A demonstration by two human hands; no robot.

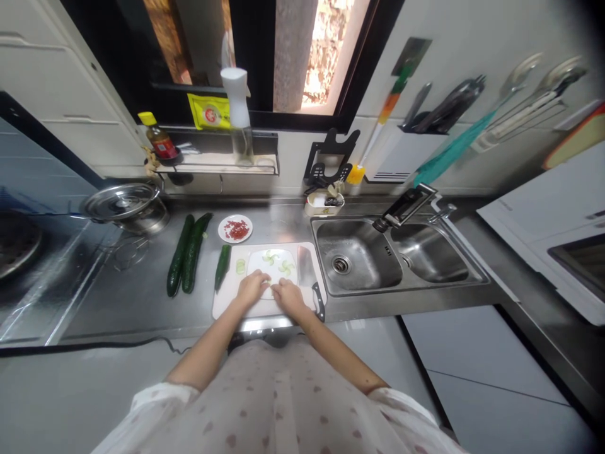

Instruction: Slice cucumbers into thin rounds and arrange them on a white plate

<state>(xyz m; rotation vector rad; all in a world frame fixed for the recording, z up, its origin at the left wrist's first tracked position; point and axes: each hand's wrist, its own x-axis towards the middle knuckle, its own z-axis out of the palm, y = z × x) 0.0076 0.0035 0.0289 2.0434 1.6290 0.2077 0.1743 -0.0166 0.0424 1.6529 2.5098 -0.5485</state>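
Head view shows your left hand and right hand close together over the near part of a white square plate, fingers curled narrow; I cannot tell what they pinch. Pale-green thin slices lie in two clusters on that plate, atop a pale rectangular cutting board. Left of the plate lies a dark-green cucumber piece; a black-handled steel knife lies beside your right hand.
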